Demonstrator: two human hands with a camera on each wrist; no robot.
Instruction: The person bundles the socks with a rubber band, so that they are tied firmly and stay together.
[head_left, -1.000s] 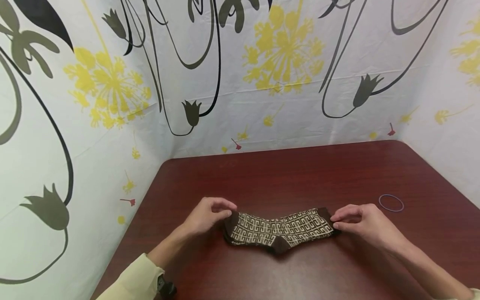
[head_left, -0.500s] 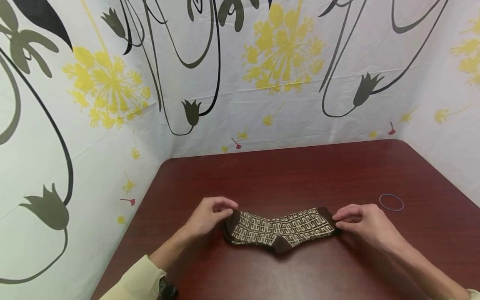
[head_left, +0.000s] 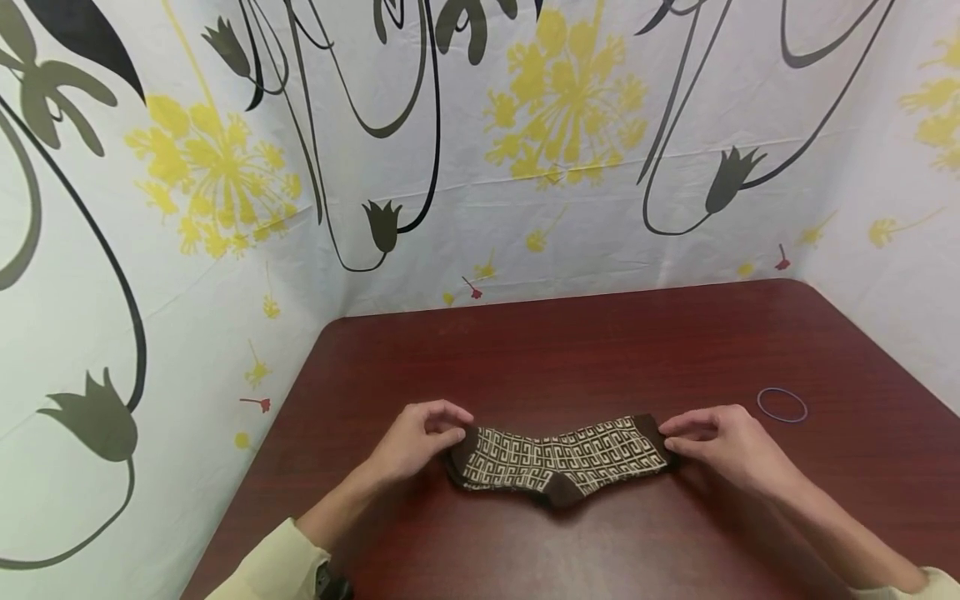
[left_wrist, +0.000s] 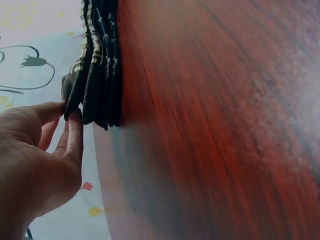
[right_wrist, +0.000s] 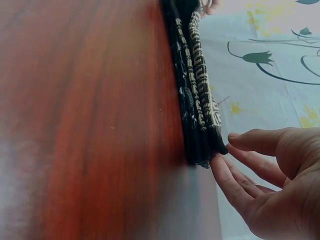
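Note:
A stack of brown socks (head_left: 558, 458) with a cream geometric pattern lies flat on the table, with a plain dark heel at the front. My left hand (head_left: 420, 437) pinches the toe end; in the left wrist view its thumb and fingers (left_wrist: 74, 135) take the topmost layer, with darker layers beneath. At the opposite end, my right hand (head_left: 723, 442) has thumb and fingertips on the dark cuff edge. From the right wrist, the cuff corner (right_wrist: 216, 140) sits between the thumb and the fingers below, and the layers show edge-on.
A thin bluish ring-shaped band (head_left: 782, 405) lies on the reddish-brown table (head_left: 525, 358), beyond the right hand. White cloth (head_left: 600, 242) with flower prints hangs behind the table and along both sides. A dark watch (head_left: 330, 582) sits at the left sleeve.
Both hands stay at the two ends of the socks. The right hand shifts slightly left, and the left hand barely moves. The socks keep their place.

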